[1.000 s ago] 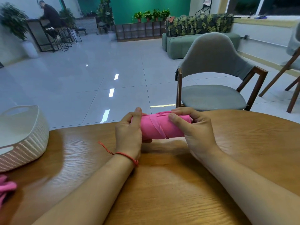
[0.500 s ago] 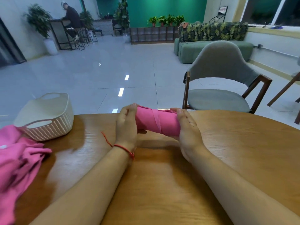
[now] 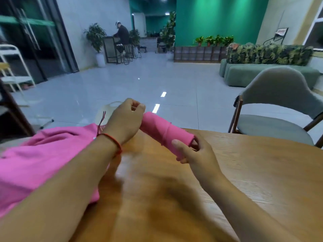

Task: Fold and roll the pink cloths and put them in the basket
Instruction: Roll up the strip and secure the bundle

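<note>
Over the wooden table (image 3: 253, 172), the right hand (image 3: 197, 154) grips the rolled pink cloth (image 3: 166, 133) at one end, while the left hand (image 3: 125, 121) curls at the other, grip unclear.

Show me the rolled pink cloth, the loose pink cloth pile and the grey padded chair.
rolled pink cloth (image 3: 165, 131), head view, middle of the roll.
loose pink cloth pile (image 3: 43, 163), head view, its upper surface.
grey padded chair (image 3: 272, 127), head view, seat cushion.
</note>
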Available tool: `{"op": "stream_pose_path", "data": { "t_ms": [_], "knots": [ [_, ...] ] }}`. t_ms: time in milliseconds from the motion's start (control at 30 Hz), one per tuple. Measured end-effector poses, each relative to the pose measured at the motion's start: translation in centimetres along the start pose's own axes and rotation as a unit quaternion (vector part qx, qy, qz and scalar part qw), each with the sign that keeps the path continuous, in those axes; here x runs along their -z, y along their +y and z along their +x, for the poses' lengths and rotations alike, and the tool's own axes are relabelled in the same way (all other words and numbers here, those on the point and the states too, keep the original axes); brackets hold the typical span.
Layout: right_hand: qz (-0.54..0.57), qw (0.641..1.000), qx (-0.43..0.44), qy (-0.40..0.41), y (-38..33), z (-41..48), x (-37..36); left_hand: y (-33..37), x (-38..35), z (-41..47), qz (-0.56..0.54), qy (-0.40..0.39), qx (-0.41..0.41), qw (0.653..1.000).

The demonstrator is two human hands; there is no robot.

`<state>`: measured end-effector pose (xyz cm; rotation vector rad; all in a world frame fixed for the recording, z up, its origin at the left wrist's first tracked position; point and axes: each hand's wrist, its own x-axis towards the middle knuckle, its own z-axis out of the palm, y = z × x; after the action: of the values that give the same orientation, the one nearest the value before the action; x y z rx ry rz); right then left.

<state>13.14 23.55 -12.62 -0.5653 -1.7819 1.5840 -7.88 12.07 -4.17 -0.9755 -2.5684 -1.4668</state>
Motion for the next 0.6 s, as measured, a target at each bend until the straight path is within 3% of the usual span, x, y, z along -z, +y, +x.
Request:
{"op": "stream_pose_path", "data": {
  "t_ms": [100, 200, 300, 400, 600],
  "knots": [
    [0.053, 0.997, -0.053, 0.012, -1.8, 1.5, -3.7, -3.3, 5.8, 2.7, 0.269, -0.052, -0.031, 0.961],
    [0.116, 0.986, -0.117, -0.007, -3.9, 3.7, -7.2, -6.9, 8.6, 3.5, 0.386, -0.193, 0.006, 0.902],
    [0.193, 0.963, -0.187, -0.020, -5.9, 5.5, -10.6, -9.8, 8.9, 3.4, 0.404, -0.272, 0.026, 0.873],
    [0.247, 0.940, -0.235, -0.019, -7.2, 7.3, -13.6, -11.2, 9.0, 3.7, 0.400, -0.260, 0.008, 0.879],
    [0.250, 0.930, -0.262, -0.062, -7.5, 11.4, -20.2, -11.3, 8.6, 4.3, 0.396, -0.231, -0.002, 0.889]
  ]
}}
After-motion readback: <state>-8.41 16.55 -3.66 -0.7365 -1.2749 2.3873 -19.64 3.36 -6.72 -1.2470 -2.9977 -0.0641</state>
